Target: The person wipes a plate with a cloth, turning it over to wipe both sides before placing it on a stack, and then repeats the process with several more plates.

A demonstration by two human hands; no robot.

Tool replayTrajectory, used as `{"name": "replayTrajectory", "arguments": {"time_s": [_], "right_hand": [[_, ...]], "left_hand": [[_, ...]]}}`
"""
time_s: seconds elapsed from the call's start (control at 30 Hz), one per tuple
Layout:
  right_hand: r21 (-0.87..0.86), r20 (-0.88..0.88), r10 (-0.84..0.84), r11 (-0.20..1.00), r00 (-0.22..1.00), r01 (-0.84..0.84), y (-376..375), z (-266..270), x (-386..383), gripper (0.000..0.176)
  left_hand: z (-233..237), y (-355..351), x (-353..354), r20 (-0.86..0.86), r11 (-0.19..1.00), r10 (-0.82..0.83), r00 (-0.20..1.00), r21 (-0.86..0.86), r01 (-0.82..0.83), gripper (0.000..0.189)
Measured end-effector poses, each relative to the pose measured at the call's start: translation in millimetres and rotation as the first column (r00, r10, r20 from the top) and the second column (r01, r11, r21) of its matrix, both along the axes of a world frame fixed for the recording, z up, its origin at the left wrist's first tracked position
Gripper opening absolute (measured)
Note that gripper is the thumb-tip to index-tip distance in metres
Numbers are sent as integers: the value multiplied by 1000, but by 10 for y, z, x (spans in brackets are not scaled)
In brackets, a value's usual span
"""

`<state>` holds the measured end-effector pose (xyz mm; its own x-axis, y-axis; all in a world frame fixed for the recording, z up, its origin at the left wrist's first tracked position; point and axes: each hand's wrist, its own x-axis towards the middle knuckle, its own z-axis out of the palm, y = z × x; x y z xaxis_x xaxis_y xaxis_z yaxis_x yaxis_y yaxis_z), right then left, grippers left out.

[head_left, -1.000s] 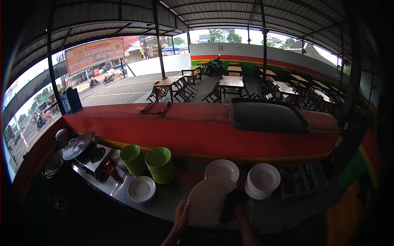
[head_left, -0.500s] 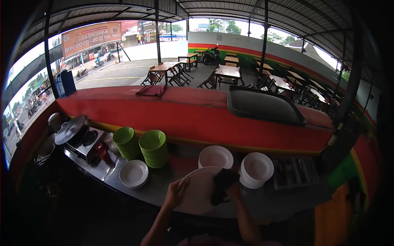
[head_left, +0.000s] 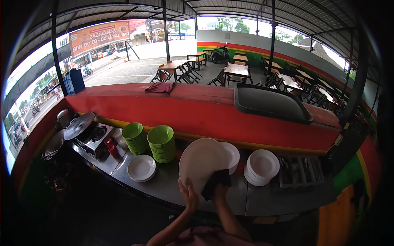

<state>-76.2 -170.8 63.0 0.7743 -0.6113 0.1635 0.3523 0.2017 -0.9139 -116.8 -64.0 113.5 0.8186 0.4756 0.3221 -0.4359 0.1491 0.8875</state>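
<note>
A large white plate (head_left: 202, 158) is tilted up in front of me, above the metal counter. My left hand (head_left: 189, 194) grips its lower left rim, thumb on the near face. Against the plate's lower right part, my right hand (head_left: 221, 192) presses a dark cloth (head_left: 216, 182); the cloth hides most of its fingers. Behind the plate, partly covered by it, is a stack of white plates (head_left: 233, 157). To the right stands a stack of white bowls (head_left: 262, 166). A short stack of white plates (head_left: 141, 168) lies to the left.
Two stacks of green bowls (head_left: 160, 143) stand by the red wall (head_left: 197, 110). At left are a portable stove (head_left: 94, 137) and a pot lid (head_left: 80, 125). A cutlery tray (head_left: 301, 172) sits at right. On the ledge rest a black tray (head_left: 271, 102) and a dark red cloth (head_left: 161, 87).
The plate has swung from lying low to a more upright tilt, higher up. My right hand and the dark cloth have moved down to its lower edge. The camera view has shifted slightly.
</note>
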Motion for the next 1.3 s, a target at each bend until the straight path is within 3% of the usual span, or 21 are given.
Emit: {"name": "replayTrajectory", "arguments": {"time_s": [0.03, 0.1, 0.13, 0.23, 0.27, 0.3, 0.37, 0.4, 0.5, 0.6, 0.7, 0.8, 0.9, 1.0, 1.17, 1.23, 1.27, 1.3], "right_hand": [[-84, -27, -8, 996, 1000, 6, -125, -45, -10, 17], [-250, -71, -32, 968, 997, 13, -383, -85, 1, 20], [-296, -84, 5, 955, 996, -29, -468, 8, -66, 21], [-437, -125, 134, 882, 983, -176, -630, 243, -239, 25], [-491, -141, 186, 840, 972, -232, -689, 219, -256, 26], [-542, -162, 235, 791, 958, -285, -748, 190, -286, 28], [-781, -4, 271, 600, 962, -173, -863, 29, -238, 31], [-869, 69, 305, 486, 950, -93, -902, -55, -224, 32], [-818, -109, 326, 507, 939, -272, -906, 301, -346, 43], [-805, -49, 364, 537, 930, -253, -897, 324, -299, 34], [-824, -19, 333, 529, 943, -203, -853, 219, -216, 35], [-798, 126, 85, 601, 988, 50, -492, 740, -372, 36], [-954, -108, 81, 271, 991, -127, -437, 318, -359, 39], [-984, -146, 197, 73, 969, -163, -185, 117, -483, 42], [-965, -105, 484, 163, 869, -208, 164, 343, -681, 54], [-954, -114, 500, 186, 858, -235, 171, 327, -579, 57], [-958, -123, 482, 171, 867, -231, 121, 205, -430, 57], [-962, -130, 461, 155, 878, -224, 51, 166, -293, 56]], "left_hand": [[16, 129, -31, -15, 990, -110, 994, 86, 110, 50], [267, 306, -72, -119, 975, -206, 971, 56, 213, 44], [421, 385, -53, -170, 965, -252, 953, 35, 261, 41], [643, 677, 156, -248, 878, -392, 886, 187, 440, 43], [733, 711, 197, -330, 832, -474, 816, 136, 539, 48], [739, 753, 228, -392, 763, -520, 759, 186, 619, 49], [700, 817, 300, -515, 591, -583, 628, 261, 763, 52], [655, 823, 295, -597, 571, -551, 583, 239, 785, 53], [615, 740, 256, -596, 577, -449, 665, 375, 726, 49], [720, 686, 183, -571, 533, -408, 712, 484, 693, 47], [811, 683, 116, -506, 604, -412, 758, 471, 643, 45], [768, 645, 80, -369, 785, -350, 861, 386, 484, 43], [731, 544, 110, -219, 934, -180, 959, 268, 237, 42], [746, 443, 114, -141, 967, -91, 986, 223, 121, 42], [759, 181, 31, -183, 954, -84, 980, 269, 132, 43], [678, 91, 41, -189, 939, -135, 973, 288, 187, 43], [694, 150, 5, -319, 906, -200, 926, 300, 299, 45], [678, 122, -18, -322, 905, -198, 926, 304, 299, 45]]}}
